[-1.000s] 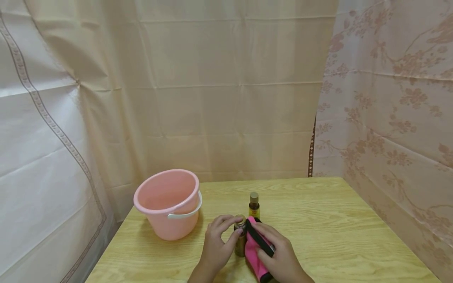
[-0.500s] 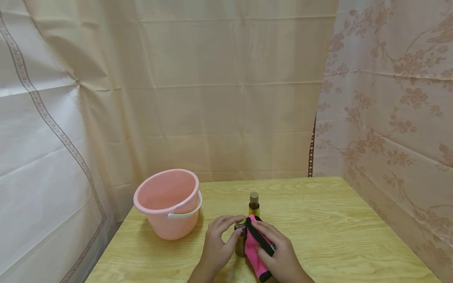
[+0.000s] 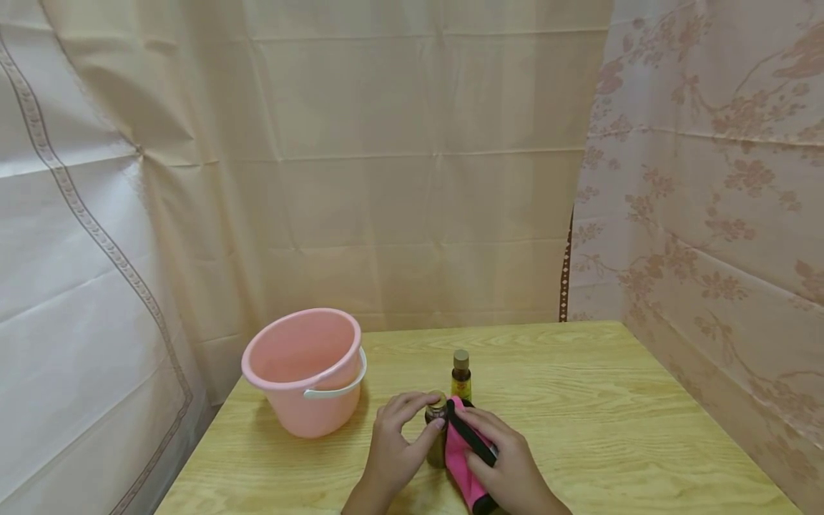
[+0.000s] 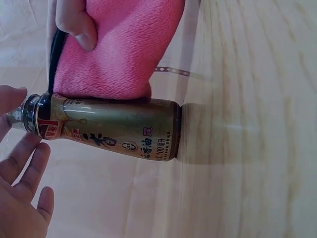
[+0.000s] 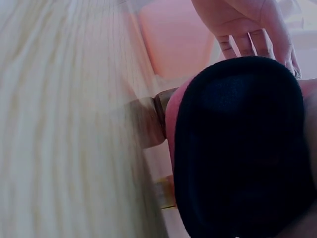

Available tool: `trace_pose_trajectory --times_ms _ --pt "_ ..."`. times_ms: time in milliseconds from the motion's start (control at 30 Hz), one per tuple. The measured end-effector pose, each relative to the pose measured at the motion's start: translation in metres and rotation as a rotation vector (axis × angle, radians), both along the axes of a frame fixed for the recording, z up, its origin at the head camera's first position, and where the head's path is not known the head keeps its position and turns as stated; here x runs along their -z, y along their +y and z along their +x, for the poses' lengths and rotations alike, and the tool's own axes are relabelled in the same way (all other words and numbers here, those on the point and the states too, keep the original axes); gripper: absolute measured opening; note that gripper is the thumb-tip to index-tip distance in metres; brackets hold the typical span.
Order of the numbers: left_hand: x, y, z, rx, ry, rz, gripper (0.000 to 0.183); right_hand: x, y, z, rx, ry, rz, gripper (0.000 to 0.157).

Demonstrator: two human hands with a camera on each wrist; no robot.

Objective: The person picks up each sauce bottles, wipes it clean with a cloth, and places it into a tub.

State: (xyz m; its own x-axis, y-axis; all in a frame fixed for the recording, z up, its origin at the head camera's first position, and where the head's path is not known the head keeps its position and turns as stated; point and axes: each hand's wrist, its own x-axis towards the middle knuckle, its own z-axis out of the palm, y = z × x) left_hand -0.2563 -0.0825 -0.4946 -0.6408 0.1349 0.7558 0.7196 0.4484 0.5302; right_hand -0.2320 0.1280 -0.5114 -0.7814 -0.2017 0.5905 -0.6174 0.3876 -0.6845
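"Where was the bottle [image 4: 119,128]?"

"It stood upright on the table [image 3: 611,415], between the person's 2 hands, with a big 1 printed on its label [image 4: 50,129]."

"And the left hand [image 3: 394,443]?"

"Its thumb and forefinger were clamped on the bottle near the top. In the left-wrist view, the lower fingers had gaps between them."

"What did the right hand [image 3: 511,458] have?"

"A pink cloth [image 4: 119,49] with black edging. The thumb and fingers were clamped on it, and its fuzzy side touched the side of the bottle."

"Could you see its other face?"

"In the right-wrist view, a broad black side filled much of the picture, too dark to make out detail."

"Was there anything else on the table?"

"A 2nd bottle [image 3: 460,375] with a brown top stood just behind the cloth, its base hidden. To the left, well apart from it, stood a pink bucket [image 3: 309,415], its pale handle [image 3: 337,393] lowered against the side."

"And beyond that?"

"A cream curtain [image 3: 412,179] hung behind the table, and a flowered curtain [image 3: 721,214] on the right."
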Motion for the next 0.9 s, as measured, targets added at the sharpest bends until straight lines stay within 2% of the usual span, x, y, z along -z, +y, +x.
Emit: trace_pose_trajectory --times_ms 333,600,900 --pt "0.0 0.0 0.0 -0.006 -0.002 0.002 0.031 0.008 0.002 -0.006 0.009 -0.146 0.068 0.073" --pt "0.001 -0.001 -0.001 -0.008 -0.017 0.004 0.03 0.011 0.003 -0.007 0.007 -0.177 0.118 0.07" --pt "0.002 -0.001 -0.001 -0.033 -0.002 0.005 0.03 0.009 0.006 -0.007 -0.011 -0.185 0.221 0.068"
